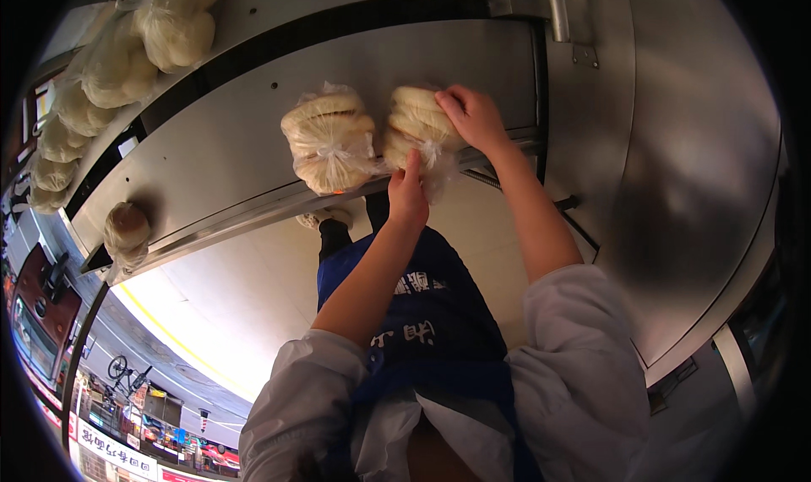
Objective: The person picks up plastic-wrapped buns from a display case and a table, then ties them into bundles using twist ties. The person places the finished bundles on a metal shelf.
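Observation:
A knotted clear plastic bag of pale, round flat breads or buns [415,117] stands at the front edge of a stainless steel counter [228,171]. My right hand [472,114] grips its upper right side, fingers on the top bun. At the lower left of the same bag is my left hand [408,194], thumb up against the plastic near the knot. Just to the left stands a second knotted bag of similar breads [331,141], close beside the first and not held. The undersides of both bags are hidden.
Several bags of white buns [174,29] line a ledge at the upper left. One small bag with a browner bun [127,225] sits at the counter's left end. A steel cabinet [684,133] with a handle [557,10] stands on the right.

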### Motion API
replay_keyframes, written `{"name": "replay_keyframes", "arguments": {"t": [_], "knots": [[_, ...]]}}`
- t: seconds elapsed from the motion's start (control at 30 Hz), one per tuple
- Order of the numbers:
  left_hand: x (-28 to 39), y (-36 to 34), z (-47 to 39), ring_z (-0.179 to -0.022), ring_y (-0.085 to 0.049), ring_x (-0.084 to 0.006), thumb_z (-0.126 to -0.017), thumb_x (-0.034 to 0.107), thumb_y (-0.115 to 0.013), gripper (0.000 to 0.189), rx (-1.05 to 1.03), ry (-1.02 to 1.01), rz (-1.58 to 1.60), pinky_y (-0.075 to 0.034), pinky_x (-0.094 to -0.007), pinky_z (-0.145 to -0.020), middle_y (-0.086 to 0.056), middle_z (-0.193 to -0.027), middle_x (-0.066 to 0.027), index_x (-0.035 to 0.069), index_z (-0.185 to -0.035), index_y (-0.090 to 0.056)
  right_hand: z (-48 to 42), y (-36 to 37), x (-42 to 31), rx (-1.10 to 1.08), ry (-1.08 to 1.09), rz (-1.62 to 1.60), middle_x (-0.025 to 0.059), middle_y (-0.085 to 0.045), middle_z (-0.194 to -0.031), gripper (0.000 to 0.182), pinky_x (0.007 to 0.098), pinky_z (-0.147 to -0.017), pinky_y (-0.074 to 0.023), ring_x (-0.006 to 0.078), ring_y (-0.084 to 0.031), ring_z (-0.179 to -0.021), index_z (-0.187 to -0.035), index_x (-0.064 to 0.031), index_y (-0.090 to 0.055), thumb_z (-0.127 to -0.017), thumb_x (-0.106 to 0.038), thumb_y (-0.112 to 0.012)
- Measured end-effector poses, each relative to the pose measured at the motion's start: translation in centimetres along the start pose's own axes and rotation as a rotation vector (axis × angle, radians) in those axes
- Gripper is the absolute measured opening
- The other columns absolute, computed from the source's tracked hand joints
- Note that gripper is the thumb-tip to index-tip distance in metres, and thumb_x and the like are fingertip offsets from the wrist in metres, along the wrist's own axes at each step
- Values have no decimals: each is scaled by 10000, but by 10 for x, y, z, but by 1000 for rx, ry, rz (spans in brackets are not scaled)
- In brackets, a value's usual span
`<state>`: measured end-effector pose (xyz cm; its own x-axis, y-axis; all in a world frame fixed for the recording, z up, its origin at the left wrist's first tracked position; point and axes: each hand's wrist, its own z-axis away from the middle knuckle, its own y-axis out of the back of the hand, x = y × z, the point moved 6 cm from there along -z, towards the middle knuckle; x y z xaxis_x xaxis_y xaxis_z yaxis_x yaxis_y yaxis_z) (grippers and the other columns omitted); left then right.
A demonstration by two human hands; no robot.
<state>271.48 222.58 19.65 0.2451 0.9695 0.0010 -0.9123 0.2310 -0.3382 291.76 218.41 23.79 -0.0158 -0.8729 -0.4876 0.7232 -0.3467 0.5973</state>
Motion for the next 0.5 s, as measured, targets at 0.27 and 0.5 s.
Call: {"name": "replay_keyframes", "arguments": {"t": [0.27,0.5], "knots": [[21,20,23,-887,-605,-99,-951,183,-653,312,-27,-189,-310,-465,-242,-761,-652,-1040,-8,34,-1217,-586,26,-6,33,497,-73,-173,158,-646,-1152,419,392,-882,-495,306,-633,-1037,-1195,-29,-589,-972,-379,-535],[18,89,47,-946,-609,-117,-938,170,-637,324,-19,-210,-576,-465,-260,-826,-661,-1065,-23,41,-1233,-597,155,-75,103,786,-225,-466,19,-618,-893,112,255,-741,-480,107,-593,-827,-1027,-41,-627,-951,-121,-605]]}}
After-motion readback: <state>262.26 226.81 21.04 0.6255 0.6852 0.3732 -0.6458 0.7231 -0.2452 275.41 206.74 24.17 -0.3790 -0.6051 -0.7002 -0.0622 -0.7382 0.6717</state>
